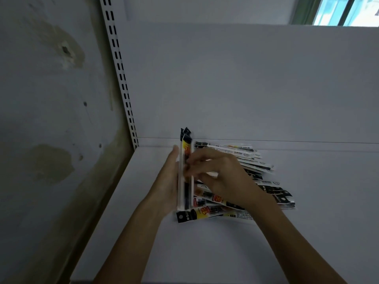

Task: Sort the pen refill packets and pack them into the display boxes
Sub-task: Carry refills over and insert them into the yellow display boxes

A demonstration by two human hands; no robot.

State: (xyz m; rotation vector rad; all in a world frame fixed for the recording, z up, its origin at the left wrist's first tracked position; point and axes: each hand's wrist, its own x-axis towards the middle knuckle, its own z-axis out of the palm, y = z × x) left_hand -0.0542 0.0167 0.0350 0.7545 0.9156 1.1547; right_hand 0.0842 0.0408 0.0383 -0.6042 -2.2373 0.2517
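White shelf (317,232): left grip (167,183) flat against upright packets (186,194), right grip (223,175) pinching them, M&G-labelled pile (207,214) beneath.

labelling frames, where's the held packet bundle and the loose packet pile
upright bundle of clear-and-black pen refill packets (186,194), head view, lower middle
loose fanned pile of white-backed packets (249,158), head view, upper strips

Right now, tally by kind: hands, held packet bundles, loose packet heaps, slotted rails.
Bare hands: 2, left hand and right hand
Held upright bundle of clear black-topped refill packets: 1
Loose heap of printed refill packets: 1
White slotted metal rail: 1
Total: 5
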